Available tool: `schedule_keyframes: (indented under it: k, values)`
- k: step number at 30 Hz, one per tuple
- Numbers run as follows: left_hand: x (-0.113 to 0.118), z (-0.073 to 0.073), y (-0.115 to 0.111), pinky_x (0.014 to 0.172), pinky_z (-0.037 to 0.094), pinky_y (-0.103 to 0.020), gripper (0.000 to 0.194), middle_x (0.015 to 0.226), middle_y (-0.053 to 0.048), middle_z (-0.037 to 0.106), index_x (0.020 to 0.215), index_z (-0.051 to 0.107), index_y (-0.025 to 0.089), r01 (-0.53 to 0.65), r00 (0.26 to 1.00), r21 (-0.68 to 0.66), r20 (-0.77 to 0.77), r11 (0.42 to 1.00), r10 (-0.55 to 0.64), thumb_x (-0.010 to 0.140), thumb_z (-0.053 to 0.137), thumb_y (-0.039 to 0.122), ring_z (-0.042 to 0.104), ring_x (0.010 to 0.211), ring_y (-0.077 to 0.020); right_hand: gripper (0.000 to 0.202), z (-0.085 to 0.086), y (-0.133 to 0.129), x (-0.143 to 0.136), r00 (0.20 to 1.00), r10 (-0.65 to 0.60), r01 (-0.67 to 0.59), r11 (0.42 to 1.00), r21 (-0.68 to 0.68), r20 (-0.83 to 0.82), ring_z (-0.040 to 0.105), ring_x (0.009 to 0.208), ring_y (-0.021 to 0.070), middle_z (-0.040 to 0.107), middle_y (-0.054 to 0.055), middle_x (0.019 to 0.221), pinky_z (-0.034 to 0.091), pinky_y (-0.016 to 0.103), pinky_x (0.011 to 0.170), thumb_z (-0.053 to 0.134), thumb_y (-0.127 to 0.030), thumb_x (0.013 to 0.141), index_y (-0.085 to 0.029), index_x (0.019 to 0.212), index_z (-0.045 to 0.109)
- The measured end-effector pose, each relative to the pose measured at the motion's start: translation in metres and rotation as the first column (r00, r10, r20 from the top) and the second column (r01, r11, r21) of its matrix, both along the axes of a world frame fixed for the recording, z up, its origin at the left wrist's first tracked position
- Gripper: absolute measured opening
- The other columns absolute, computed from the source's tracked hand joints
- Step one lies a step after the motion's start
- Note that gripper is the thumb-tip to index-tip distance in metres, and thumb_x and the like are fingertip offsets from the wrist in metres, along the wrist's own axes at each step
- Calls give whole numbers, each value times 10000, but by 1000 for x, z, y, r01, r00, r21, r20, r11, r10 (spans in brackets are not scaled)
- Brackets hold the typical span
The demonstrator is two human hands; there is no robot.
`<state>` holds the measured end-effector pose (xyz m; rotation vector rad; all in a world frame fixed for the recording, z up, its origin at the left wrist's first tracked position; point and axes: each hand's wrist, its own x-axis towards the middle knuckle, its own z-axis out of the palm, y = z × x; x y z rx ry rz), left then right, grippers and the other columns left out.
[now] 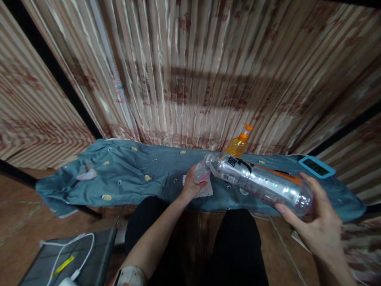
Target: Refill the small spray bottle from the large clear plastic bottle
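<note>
Large clear plastic bottle (pixel 262 183) tipped almost flat at 3 o'clock, base cupped in right hand (pixel 315 222), fingers curled around it; mouth meeting small clear cup (pixel 201 171) at centre. Contents of either not discernible. Left hand (pixel 190 186) closed around that cup, over white cloth (pixel 202 190). Orange pump bottle (pixel 238 143) upright at 1 o'clock, amber liquid inside. Blue-framed device (pixel 316 167) at 3 o'clock. Beneath: rumpled teal fabric (pixel 127 174). Behind: glossy pleated curtain (pixel 190 71). Tiled floor (pixel 18 222) at 8 o'clock.
</note>
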<state>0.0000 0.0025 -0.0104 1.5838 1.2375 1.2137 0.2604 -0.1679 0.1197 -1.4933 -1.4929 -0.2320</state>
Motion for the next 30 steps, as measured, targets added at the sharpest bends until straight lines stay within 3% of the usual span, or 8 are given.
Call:
schedule_keyframes:
  k: [10,17,30]
  values:
    - [7,2,-6,1240,418,-560,947,1477,-166,614,1488,415,201,-74,997,-87,18,993,75,656,858,115,580,1431,-366,870,-1,-1,1,1000,0,0,1000,-8,-28,693,1196,396,654,90,1437,618,536,943,749,-680,819,-366,1597,515]
    - [8,5,-9,1250,411,-542,948,1494,-156,603,1497,399,211,-90,995,-110,31,990,94,667,846,107,572,1441,-357,891,1,-1,-1,996,10,-13,999,-45,-84,723,1095,367,660,135,1407,637,505,879,757,-681,817,-272,1578,538]
    - [8,8,-11,1221,443,-544,932,1467,-165,630,1508,398,186,-90,996,-121,19,989,93,691,841,118,605,1401,-354,889,0,2,0,998,22,-24,999,-28,-66,719,1118,354,669,139,1401,636,491,900,765,-675,813,-247,1562,552]
